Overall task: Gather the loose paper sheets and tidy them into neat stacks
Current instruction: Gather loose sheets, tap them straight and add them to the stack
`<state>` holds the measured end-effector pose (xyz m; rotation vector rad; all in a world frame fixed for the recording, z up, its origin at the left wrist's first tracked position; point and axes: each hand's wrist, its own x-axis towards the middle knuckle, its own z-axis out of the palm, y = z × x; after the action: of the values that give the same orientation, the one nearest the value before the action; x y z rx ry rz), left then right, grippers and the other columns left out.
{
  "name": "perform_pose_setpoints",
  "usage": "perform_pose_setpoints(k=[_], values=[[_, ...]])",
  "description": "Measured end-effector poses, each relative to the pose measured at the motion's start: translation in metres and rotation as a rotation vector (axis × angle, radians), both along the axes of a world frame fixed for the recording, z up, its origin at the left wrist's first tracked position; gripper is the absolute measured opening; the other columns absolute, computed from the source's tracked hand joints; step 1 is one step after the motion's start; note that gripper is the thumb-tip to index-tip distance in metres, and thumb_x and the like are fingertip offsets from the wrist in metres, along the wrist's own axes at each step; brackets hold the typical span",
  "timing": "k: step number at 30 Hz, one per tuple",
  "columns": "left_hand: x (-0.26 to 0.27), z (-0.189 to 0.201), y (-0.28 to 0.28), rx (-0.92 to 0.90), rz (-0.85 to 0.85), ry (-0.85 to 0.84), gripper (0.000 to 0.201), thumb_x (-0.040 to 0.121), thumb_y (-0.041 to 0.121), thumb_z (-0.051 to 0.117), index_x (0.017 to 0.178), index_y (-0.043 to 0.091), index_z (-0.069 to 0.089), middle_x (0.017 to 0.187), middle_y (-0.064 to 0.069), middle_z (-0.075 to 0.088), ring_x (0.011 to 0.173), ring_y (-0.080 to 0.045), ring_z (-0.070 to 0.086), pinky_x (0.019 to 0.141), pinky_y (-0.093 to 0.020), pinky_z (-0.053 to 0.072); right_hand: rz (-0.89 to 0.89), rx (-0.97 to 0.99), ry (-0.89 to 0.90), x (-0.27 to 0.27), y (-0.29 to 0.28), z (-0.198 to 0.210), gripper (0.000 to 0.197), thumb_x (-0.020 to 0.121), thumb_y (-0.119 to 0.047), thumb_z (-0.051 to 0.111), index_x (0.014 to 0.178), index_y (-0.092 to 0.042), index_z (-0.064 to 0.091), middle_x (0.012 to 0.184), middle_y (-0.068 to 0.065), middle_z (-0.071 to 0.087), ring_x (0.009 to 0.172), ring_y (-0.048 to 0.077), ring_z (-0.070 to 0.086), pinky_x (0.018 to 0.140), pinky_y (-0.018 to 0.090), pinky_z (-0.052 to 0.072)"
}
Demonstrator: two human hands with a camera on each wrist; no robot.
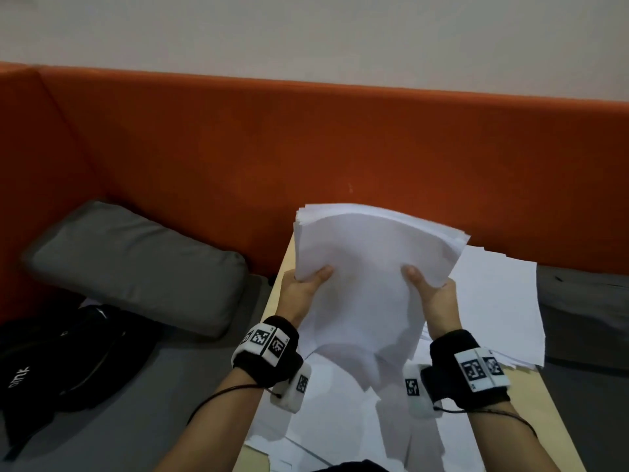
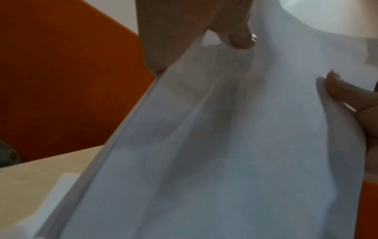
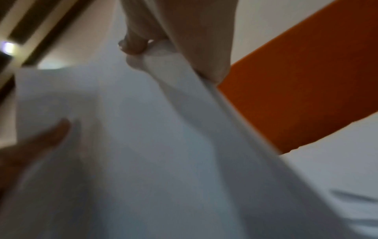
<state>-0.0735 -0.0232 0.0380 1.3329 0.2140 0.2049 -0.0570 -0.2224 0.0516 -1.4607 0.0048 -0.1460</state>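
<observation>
Now both hands, L (image 1: 303, 287) & R (image 1: 432, 294), grip paper stack (image 1: 367, 267) side edges, lifted off table (image 1: 272, 321).

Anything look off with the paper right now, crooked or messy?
Yes. The bundle of sheets gripped by the left hand and right hand is bowed, its top edges fanned unevenly. Loose sheets lie askew on the table.

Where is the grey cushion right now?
In the head view the grey cushion lies at the left, on the seat against the orange backrest, between the black bag and the wooden table.
</observation>
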Motion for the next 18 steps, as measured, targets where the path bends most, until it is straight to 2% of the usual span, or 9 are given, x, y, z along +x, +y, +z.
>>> perform_pose_setpoints(k=[2,4,6,8,10,12,15,16,18], values=[[0.000,0.010,-0.004,-0.027,0.017,-0.032,0.015,0.082,0.002,0.067,0.076,0.015,0.061,0.059,0.013,0.069,0.055,-0.002,0.066,0.055,-0.020,0.053,-0.011,0.025,-0.045,0.000,-0.004,0.011,0.025,0.067,-0.030,0.081,0.082,-0.020,0.064,0.065,-0.015,0.071,0.062,0.001,0.066,0.056,0.014,0.052],[0.001,0.012,-0.006,-0.042,0.012,-0.054,0.018,0.082,0.000,0.066,0.077,0.017,0.060,0.059,0.015,0.069,0.055,0.000,0.065,0.052,-0.015,0.052,-0.005,0.039,-0.051,0.000,-0.007,0.018,0.011,0.079,-0.015,0.072,0.081,-0.019,0.062,0.063,-0.012,0.070,0.057,-0.001,0.065,0.053,0.013,0.051],[0.000,0.006,-0.006,-0.019,-0.016,-0.019,0.017,0.081,0.002,0.067,0.079,0.019,0.064,0.065,0.013,0.071,0.065,-0.006,0.068,0.056,-0.018,0.052,-0.009,0.003,-0.007,-0.002,-0.007,0.012,0.011,0.080,-0.012,0.070,0.081,-0.020,0.062,0.071,-0.007,0.069,0.058,0.000,0.065,0.053,0.013,0.051],[-0.004,-0.009,-0.004,0.019,-0.059,0.041,0.015,0.079,0.007,0.071,0.076,0.022,0.069,0.072,0.008,0.073,0.074,-0.016,0.068,0.065,-0.027,0.053,-0.013,-0.004,0.072,-0.006,-0.007,-0.004,0.012,0.081,-0.009,0.067,0.081,-0.019,0.062,0.074,-0.005,0.068,0.063,0.009,0.067,0.052,0.012,0.051],[-0.009,-0.014,-0.003,0.055,-0.076,0.049,0.013,0.077,0.012,0.074,0.074,0.024,0.072,0.076,0.006,0.073,0.078,-0.020,0.067,0.068,-0.031,0.052,-0.024,-0.013,0.118,-0.012,-0.007,-0.016,0.009,0.081,-0.009,0.067,0.080,-0.017,0.063,0.065,-0.008,0.070,0.069,0.018,0.064,0.050,0.012,0.050],[-0.008,-0.005,-0.003,0.080,-0.020,-0.016,0.013,0.079,0.012,0.072,0.080,0.025,0.068,0.076,0.009,0.072,0.077,-0.016,0.067,0.064,-0.025,0.052,-0.046,0.004,0.109,-0.013,-0.006,-0.012,0.007,0.078,-0.017,0.071,0.080,-0.017,0.064,0.065,-0.008,0.070,0.071,0.019,0.063,0.051,0.013,0.050],[0.000,0.026,-0.008,0.027,0.117,-0.188,0.016,0.078,0.021,0.071,0.090,0.024,0.062,0.081,0.010,0.069,0.073,-0.002,0.066,0.064,-0.019,0.051,-0.108,0.041,0.013,-0.009,-0.003,0.009,0.019,0.072,-0.033,0.074,0.076,-0.020,0.061,0.062,-0.012,0.066,0.060,0.004,0.062,0.051,0.012,0.048],[0.003,0.037,-0.010,0.033,0.161,-0.253,0.023,0.075,0.030,0.073,0.092,0.024,0.059,0.084,0.010,0.066,0.073,0.002,0.063,0.067,-0.018,0.050,-0.142,0.050,-0.025,-0.008,0.000,0.018,0.020,0.076,-0.035,0.070,0.070,-0.021,0.058,0.054,-0.015,0.062,0.053,-0.002,0.057,0.050,0.013,0.046],[0.009,0.055,-0.016,0.093,0.238,-0.344,0.041,0.069,0.051,0.064,0.095,0.021,0.056,0.089,0.009,0.060,0.078,0.005,0.058,0.072,-0.013,0.045,-0.221,0.039,-0.098,-0.004,0.005,0.033,0.036,0.088,-0.036,0.060,0.057,-0.023,0.046,0.042,-0.018,0.050,0.043,-0.004,0.046,0.050,0.015,0.036]])
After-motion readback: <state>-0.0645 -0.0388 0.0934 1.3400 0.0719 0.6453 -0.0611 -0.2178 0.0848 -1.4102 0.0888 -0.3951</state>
